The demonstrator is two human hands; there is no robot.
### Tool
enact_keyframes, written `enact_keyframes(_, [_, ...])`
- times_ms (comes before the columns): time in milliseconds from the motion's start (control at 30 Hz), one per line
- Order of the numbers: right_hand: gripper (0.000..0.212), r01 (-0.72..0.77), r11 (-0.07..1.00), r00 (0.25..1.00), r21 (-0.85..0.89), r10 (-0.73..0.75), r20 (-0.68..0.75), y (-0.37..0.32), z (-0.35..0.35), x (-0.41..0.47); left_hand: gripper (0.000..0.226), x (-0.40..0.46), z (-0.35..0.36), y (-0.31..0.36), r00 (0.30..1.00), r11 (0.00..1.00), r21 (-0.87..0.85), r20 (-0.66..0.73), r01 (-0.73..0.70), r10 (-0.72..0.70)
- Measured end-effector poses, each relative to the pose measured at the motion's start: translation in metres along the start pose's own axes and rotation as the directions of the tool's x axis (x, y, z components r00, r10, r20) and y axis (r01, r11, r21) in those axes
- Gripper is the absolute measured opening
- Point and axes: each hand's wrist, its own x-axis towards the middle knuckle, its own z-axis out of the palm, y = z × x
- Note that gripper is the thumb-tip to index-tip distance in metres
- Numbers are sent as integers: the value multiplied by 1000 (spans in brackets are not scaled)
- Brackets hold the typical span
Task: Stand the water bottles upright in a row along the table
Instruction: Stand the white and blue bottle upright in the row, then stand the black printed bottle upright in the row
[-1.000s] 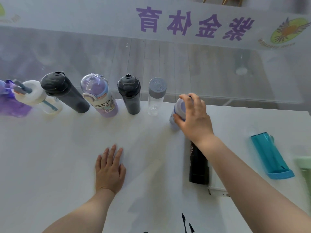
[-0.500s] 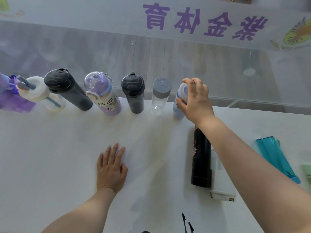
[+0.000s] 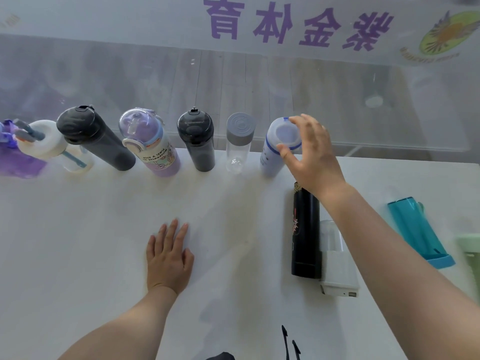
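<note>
Along the table's far edge stands a row of upright bottles: a white one, a dark grey one, a lilac one, a black one, a clear one with a grey cap and a white-and-blue bottle at the right end. My right hand is beside that last bottle's top, fingers loosened and spread, thumb tip still touching its lid. My left hand rests flat on the table. A black bottle, a clear bottle and a teal bottle lie on their sides.
A purple item sits at the row's far left. A white box lies beside the black bottle, and a pale green object at the right edge. A frosted glass wall with purple lettering runs behind the white table.
My right hand carried the white-and-blue bottle to the row's right end, set it upright and loosened its hold, uncovering the lid. My left hand stayed flat.
</note>
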Motion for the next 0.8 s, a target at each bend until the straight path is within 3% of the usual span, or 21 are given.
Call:
enact_keyframes(133, [38,73,996,997,-41,-75,-35,18,-7,-48,65,0,-1,0,1000,1000,-3,5,2,-2])
enact_keyframes(267, [35,113,985,981,-128,-90,171,39,1,-104,64,-1,0,0,1000,1000,-14,-6,-1,1])
enact_keyframes(433, [61,34,987,913,-155,33,407,53,9,-147,63,-2,1,-1,1000,1000,-11,-6,-2,2])
enact_keyframes(667, [87,283,893,748,-351,24,664,74,12,-154,64,-1,2,-2,1000,1000,-9,-8,-4,4])
enact_keyframes(800, [86,423,812,682,-403,7,731,75,16,-146,64,-1,1,0,1000,1000,-12,-18,-3,3])
